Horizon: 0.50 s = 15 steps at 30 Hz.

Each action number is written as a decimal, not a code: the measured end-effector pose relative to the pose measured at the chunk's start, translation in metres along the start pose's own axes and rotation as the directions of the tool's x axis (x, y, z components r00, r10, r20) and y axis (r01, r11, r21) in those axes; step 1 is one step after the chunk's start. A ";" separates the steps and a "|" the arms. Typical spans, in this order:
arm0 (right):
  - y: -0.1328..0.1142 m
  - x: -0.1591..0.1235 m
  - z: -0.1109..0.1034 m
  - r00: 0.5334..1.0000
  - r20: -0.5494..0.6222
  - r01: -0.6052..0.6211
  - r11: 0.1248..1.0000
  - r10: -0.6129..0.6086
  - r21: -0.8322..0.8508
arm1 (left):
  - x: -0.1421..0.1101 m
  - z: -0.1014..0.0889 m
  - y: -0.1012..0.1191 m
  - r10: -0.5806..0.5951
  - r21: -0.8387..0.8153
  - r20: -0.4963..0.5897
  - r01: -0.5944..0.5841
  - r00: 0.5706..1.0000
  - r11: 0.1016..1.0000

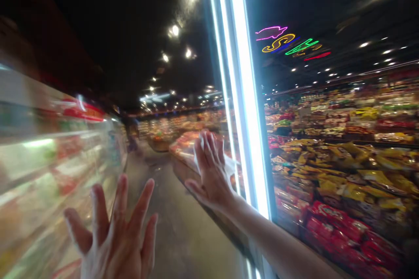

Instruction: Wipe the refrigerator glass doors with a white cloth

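My right hand [211, 170] reaches up in the middle of the view with its fingers extended. A white cloth [231, 166] lies under the palm and shows between and around the fingers. The hand seems pressed flat with the cloth against a clear glass pane, just left of a bright vertical light strip [247, 96]. At the lower left, my left hand [114, 239] is raised with all fingers spread and nothing in it. Whether its fingertips touch the glass I cannot tell.
Yellow snack bags [347, 170] and red packets [347, 226] are heaped on the right. Lit shelves [39, 174] blur past on the left, beside an aisle floor [173, 226]. Coloured neon signs [291, 45] glow under the dark ceiling.
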State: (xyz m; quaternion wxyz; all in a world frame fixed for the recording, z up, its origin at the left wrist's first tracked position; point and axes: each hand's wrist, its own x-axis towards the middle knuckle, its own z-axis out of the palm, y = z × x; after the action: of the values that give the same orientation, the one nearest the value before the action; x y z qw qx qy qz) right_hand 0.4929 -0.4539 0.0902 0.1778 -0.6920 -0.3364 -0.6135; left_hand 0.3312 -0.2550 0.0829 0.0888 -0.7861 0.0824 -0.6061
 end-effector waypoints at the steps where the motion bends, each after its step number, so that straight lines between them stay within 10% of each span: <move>1: 0.016 0.015 -0.006 0.999 -0.012 -0.038 0.999 0.038 -0.002 | 0.009 0.009 0.015 -0.010 -0.012 -0.016 0.010 1.000 1.000; 4: 0.035 0.011 -0.014 0.996 -0.035 -0.087 0.996 0.087 0.011 | 0.021 0.037 0.052 -0.028 -0.044 -0.014 0.028 1.000 0.999; 9: 0.026 -0.074 -0.007 0.997 -0.055 -0.059 0.998 0.058 -0.010 | 0.012 0.063 0.084 -0.026 -0.009 0.047 0.026 0.999 1.000; 15: 0.072 -0.013 -0.019 0.990 -0.068 -0.121 0.992 0.123 0.043 | 0.033 0.060 0.091 0.074 0.063 0.015 -0.075 0.997 0.995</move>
State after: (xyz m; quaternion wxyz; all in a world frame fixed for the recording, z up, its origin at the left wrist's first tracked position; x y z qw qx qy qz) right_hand 0.5277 -0.5205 0.0926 0.2400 -0.6857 -0.2987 -0.6189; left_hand 0.3953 -0.3489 0.0770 0.1365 -0.7830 0.0919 -0.5999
